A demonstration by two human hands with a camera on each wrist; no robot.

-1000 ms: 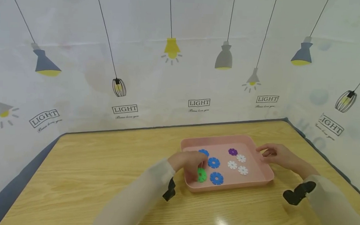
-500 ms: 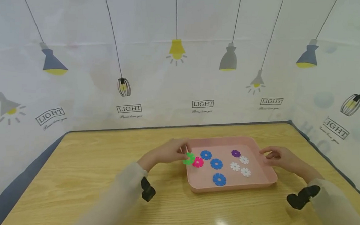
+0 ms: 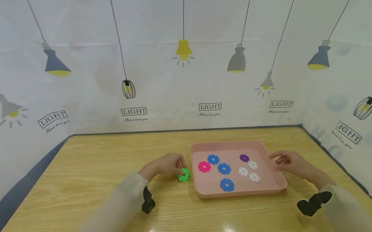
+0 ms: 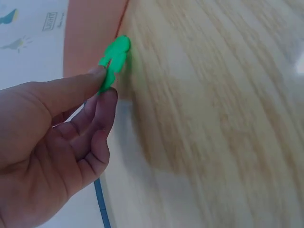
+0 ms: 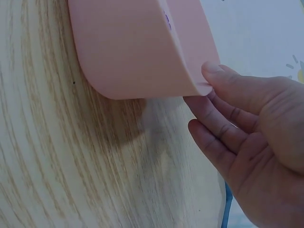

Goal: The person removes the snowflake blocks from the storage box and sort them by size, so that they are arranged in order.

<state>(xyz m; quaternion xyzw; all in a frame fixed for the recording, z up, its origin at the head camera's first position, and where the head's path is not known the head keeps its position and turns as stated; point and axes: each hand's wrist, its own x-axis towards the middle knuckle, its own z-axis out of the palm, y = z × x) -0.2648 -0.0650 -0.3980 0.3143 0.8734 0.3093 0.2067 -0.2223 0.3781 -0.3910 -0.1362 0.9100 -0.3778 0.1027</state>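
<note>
My left hand (image 3: 168, 164) pinches a green snowflake disc (image 3: 184, 175) between thumb and fingers, just left of the pink tray (image 3: 238, 193). In the left wrist view the disc (image 4: 115, 57) is tilted, close over the wooden table. My right hand (image 3: 293, 165) holds the tray's right rim; the right wrist view shows the thumb (image 5: 221, 69) inside the wall and fingers outside. In the tray lie a pink disc (image 3: 204, 167), three blue discs (image 3: 227, 185), a purple disc (image 3: 244, 158) and three white discs (image 3: 254, 177).
The wooden table (image 3: 109, 168) stretches left of the tray and in front of it. A pale cloth wall (image 3: 162, 80) printed with lamps stands behind the table and along both sides. Each wrist wears a black camera mount (image 3: 313, 203).
My left hand has lifted the green disc out of the tray, over its left wall, and lowered it beside the tray. The pink disc is now uncovered. The right hand stays on the rim.
</note>
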